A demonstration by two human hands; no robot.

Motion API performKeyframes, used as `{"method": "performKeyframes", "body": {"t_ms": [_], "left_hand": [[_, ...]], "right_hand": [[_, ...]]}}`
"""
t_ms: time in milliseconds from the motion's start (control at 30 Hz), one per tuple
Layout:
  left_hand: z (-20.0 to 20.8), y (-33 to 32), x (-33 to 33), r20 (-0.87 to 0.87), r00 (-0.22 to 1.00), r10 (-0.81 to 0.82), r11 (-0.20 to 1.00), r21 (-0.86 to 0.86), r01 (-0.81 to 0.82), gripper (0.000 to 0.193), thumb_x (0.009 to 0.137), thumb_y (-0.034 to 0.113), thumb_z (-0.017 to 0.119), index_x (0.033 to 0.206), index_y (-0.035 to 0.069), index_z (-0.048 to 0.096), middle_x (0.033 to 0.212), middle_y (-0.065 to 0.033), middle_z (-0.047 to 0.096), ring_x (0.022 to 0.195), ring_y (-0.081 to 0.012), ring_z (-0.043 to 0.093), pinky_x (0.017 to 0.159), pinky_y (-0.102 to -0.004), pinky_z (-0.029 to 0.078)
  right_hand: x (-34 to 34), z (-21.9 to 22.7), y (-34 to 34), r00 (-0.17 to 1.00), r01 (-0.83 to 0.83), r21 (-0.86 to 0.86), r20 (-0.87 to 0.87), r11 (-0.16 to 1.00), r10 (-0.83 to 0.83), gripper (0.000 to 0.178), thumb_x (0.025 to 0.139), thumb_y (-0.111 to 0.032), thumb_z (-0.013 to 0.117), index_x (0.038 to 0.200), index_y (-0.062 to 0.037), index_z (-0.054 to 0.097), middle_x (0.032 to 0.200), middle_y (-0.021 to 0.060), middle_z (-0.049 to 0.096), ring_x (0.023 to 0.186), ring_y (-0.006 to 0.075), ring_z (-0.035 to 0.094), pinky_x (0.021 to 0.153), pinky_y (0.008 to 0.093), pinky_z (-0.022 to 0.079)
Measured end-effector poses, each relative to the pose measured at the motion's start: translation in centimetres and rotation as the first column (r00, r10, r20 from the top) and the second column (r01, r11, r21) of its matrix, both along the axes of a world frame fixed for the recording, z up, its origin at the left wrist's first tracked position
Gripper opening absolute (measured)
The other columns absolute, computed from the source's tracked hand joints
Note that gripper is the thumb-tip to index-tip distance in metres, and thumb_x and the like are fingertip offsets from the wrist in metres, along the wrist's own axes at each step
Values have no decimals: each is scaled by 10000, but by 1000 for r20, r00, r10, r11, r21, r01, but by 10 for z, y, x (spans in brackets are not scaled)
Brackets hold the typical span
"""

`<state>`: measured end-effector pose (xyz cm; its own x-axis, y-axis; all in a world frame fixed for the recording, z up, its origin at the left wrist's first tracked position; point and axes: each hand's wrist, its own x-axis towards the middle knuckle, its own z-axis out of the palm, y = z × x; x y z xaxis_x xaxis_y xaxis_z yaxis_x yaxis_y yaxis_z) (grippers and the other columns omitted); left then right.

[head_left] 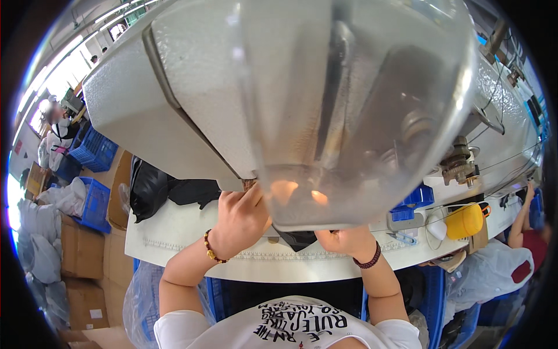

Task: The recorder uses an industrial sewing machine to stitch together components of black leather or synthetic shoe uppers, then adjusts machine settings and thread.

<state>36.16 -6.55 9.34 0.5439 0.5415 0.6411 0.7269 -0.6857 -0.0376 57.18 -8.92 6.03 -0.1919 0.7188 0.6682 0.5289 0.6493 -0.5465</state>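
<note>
A large white sewing machine head [203, 75] fills the upper middle, with a see-through plastic shield [360, 128] at its front. My left hand [239, 221] is under the machine's left part, its fingers bent and pressed together; the shield and machine hide the fingertips and whatever they grip. A piece of black fabric [298, 239] lies on the white table [244, 262] between my hands, one pointed corner toward me. My right hand [349, 241] is curled at this fabric's right edge, thumb and fingers closed on it, partly behind the shield.
Black fabric pieces [154, 189] are heaped on the table's left. To the right sit a blue holder [412, 203], a small cutter [403, 238] and a yellow container [465, 221]. Blue crates [96, 148] and cardboard boxes [82, 250] stand left; another person's arm [520, 218] shows far right.
</note>
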Motion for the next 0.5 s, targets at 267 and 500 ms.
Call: {"method": "performKeyframes", "body": {"t_ms": [267, 500], "left_hand": [[2, -6, 10, -57, 994, -89, 982, 163, 97, 323, 578, 31, 596, 899, 40, 632, 976, -62, 614, 848, -193, 590, 680, -309, 404], [5, -17, 12, -413, 909, 56, 970, 240, 49, 309, 564, 58, 590, 860, -17, 634, 974, -116, 613, 878, -220, 597, 596, -274, 425]], "right_hand": [[3, -3, 6, 999, -31, 65, 27, 997, 30, 202, 554, -110, 557, 745, -112, 623, 597, -1, 499, 634, 244, 479, 830, 425, 354], [2, 8, -2, 997, -5, 47, 79, 999, 1, 283, 588, -130, 563, 852, -134, 664, 795, 39, 607, 665, 235, 550, 714, 379, 424]]}}
